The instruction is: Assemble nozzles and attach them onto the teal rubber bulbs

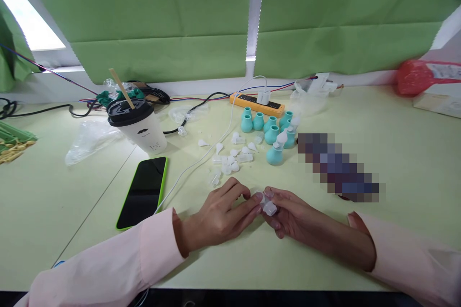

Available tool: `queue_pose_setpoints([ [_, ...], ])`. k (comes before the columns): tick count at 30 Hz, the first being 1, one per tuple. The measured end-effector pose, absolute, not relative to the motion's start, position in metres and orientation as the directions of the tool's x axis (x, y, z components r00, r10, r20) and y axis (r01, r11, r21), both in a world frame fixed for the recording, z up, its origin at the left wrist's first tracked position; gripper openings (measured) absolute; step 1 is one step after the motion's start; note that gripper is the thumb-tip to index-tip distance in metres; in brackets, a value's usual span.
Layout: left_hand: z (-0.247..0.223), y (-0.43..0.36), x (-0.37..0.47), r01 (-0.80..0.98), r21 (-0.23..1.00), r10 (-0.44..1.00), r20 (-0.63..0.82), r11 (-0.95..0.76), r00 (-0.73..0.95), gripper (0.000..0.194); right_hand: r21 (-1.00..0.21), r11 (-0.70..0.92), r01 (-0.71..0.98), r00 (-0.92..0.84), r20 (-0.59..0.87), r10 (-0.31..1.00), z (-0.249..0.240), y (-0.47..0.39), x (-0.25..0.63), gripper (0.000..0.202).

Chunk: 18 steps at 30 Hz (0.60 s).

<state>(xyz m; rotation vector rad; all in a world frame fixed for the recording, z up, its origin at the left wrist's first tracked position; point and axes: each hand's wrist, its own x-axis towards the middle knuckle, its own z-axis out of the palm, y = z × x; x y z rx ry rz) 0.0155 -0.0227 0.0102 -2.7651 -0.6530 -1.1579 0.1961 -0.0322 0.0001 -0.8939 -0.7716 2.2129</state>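
My left hand [225, 211] and my right hand [293, 213] meet over the near middle of the table, both closed on a small translucent plastic piece [268, 205]. Fingertips cover part of it. Beyond my hands lie several loose white and clear plastic pieces [234, 159]. Farther right stand several turquoise bulb-shaped bottles [272, 135] in a cluster. The nearest turquoise bottle [274, 155] has a translucent tip on top, and a few others behind it also carry clear tips.
A phone [144, 193] with a green edge and a lidded paper cup [142, 129] are at left. A white cable [201, 158] runs to an orange power strip [257, 104]. A pixelated object [336, 168] lies right. Plastic bags [91, 139] and a red bag [414, 77] lie farther out.
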Motion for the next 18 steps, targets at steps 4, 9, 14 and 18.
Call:
queue_pose_setpoints([
  [4,0.0142,-0.0243,0.0173,0.385,0.151,0.385,0.649,-0.91,0.656,0.024,-0.696,-0.639,-0.329,-0.563,-0.399,0.724,0.001,-0.0326,0.196,0.018],
  [9,0.0159,-0.0272,0.017,0.339,0.257,0.424,0.609,-0.905,0.67,0.029,-0.7,-0.629,-0.338,-0.52,-0.418,0.745,0.0034,-0.032,0.1948,0.018],
  [14,0.0146,-0.028,0.0125,0.347,0.457,0.565,0.537,-0.819,0.626,0.036,-0.691,-0.629,-0.355,-0.536,-0.401,0.743,0.0059,-0.0317,0.194,0.016],
  [18,0.0117,-0.0268,0.012,0.385,0.361,0.527,0.562,-0.85,0.637,0.037,-0.686,-0.63,-0.365,-0.538,-0.397,0.744,0.0041,-0.0321,0.1945,0.016],
])
